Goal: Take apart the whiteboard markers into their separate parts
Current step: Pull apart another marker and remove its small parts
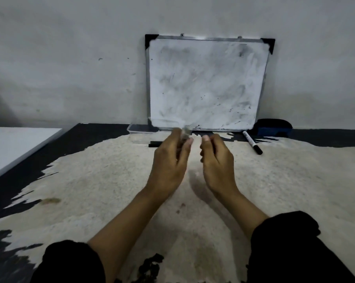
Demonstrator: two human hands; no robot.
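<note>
My left hand [170, 158] is raised over the pale worn floor, fingers curled around a blurred grey marker piece [186, 134] that sticks up above the thumb. My right hand [216, 158] is close beside it, fingers pinched together; whatever it holds is hidden behind the fingers. A whole marker [252, 142] with a white barrel and black cap lies on the floor to the right, below the whiteboard. A black marker part [155, 144] lies flat just left of my left hand.
A smudged whiteboard [205, 84] leans against the wall. A clear plastic container [140, 130] sits at its lower left corner, a dark blue eraser [272, 127] at its lower right. A white panel [13, 148] lies at the far left.
</note>
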